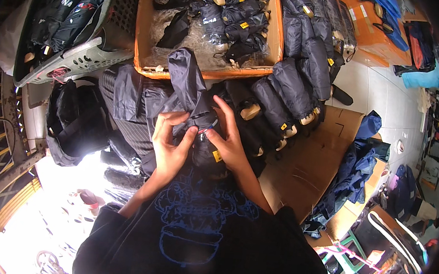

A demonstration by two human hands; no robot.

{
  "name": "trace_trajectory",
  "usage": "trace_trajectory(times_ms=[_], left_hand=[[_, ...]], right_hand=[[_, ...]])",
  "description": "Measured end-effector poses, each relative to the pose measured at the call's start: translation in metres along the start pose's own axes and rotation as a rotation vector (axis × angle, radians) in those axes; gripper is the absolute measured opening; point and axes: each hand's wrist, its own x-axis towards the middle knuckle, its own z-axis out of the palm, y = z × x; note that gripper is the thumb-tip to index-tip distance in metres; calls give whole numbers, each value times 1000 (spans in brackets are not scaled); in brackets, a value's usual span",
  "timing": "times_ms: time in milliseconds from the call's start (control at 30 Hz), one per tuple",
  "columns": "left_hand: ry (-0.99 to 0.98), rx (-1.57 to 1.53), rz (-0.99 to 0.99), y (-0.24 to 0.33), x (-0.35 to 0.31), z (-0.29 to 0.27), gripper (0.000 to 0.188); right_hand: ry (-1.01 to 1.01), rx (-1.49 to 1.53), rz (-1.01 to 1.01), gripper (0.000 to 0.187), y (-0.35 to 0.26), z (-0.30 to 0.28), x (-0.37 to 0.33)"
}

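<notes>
A folded black umbrella (204,154) with a small yellow label lies in front of my chest. Its lower end reaches close to my shirt. A limp black fabric sleeve (185,78) stretches up from its upper end toward the cardboard box. My left hand (168,142) pinches the sleeve's mouth from the left, thumb and fingers bent. From the right, my right hand (225,140) grips the umbrella's upper end, its thumb pressed in and its index finger reaching upward. Both thumbs nearly meet at the sleeve's opening. The palms' inner sides are partly hidden.
An open cardboard box (139,50) holds several black umbrellas. A grey plastic crate (87,55) with more stands at left. Several sleeved umbrellas (273,101) lie to the right, beside a cardboard flap (306,166). A black bag (75,126) rests at left.
</notes>
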Motion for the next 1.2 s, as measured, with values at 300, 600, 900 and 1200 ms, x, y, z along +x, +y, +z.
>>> trace_trajectory(times_ms=[300,600,900,1200], left_hand=[[23,-18,-46,-5,-4,4,13],[14,-165,-129,-1,2,1,17],[-203,309,196,26,39,-17,26],[-301,296,64,38,44,-20,20]], right_hand=[[76,-169,-14,55,9,-3,0],[100,-70,32,41,1,-4,3],[57,32,84,46,-3,1,7],[61,-7,194,40,-10,4,8]])
